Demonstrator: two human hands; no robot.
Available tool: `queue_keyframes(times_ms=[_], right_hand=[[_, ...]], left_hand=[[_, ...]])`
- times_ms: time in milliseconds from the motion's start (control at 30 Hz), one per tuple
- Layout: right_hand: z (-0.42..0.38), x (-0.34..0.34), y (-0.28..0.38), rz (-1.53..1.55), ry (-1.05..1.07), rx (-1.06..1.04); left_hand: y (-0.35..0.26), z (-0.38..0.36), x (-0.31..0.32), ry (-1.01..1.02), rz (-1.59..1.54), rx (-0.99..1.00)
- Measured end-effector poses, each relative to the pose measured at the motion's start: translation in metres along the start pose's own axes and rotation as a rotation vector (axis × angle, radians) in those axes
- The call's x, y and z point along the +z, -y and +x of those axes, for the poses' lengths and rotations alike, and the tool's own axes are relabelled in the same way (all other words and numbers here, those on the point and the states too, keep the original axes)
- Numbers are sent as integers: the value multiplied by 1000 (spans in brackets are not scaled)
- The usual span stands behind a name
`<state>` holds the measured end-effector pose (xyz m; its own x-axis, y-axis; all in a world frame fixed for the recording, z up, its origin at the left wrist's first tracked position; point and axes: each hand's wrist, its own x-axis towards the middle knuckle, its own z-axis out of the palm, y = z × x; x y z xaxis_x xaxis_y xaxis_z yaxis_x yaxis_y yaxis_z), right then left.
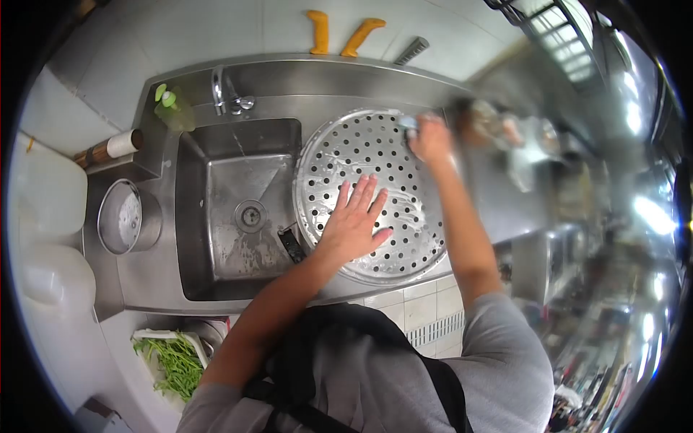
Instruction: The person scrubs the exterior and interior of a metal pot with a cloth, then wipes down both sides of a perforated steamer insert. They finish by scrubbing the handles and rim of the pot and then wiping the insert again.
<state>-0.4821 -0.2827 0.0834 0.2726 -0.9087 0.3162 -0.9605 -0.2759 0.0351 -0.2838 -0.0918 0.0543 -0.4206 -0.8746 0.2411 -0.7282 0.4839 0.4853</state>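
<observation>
A large round steamer tray point(361, 148), metal and full of holes, lies beside the sink basin, with whitish suds streaked over it. My left hand point(354, 227) rests on its near left part, palm down and fingers spread. At the tray's far right edge, my right hand point(432, 141) is closed around a small pale scrubbing pad point(408, 123); blur hides its exact kind. A dark handle point(291, 245) juts out at the tray's left side, over the basin's edge.
Left of the tray is a steel sink basin point(249, 173) with a faucet point(219, 90) behind it. A green soap bottle point(173, 108) stands at the back corner, a metal pot point(126, 216) farther left. Green vegetables point(173, 364) sit in a white basket below.
</observation>
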Motion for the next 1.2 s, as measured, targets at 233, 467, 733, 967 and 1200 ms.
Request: queue_keyframes(times_ms=[233,467,733,967,1200], right_hand=[[11,3,99,94,-1,-449],[17,8,57,-30,-62,-142],[-9,3,150,176,54,-565],[8,-3,127,269,90,-989],[-11,-16,156,333,131,-960]], left_hand=[[-2,-1,-2,-21,28,-57],[-1,-5,-2,-95,-34,-71],[1,-5,-3,-51,-63,-53],[1,-8,0,-143,-31,-51],[2,-8,-6,-91,-70,-64]])
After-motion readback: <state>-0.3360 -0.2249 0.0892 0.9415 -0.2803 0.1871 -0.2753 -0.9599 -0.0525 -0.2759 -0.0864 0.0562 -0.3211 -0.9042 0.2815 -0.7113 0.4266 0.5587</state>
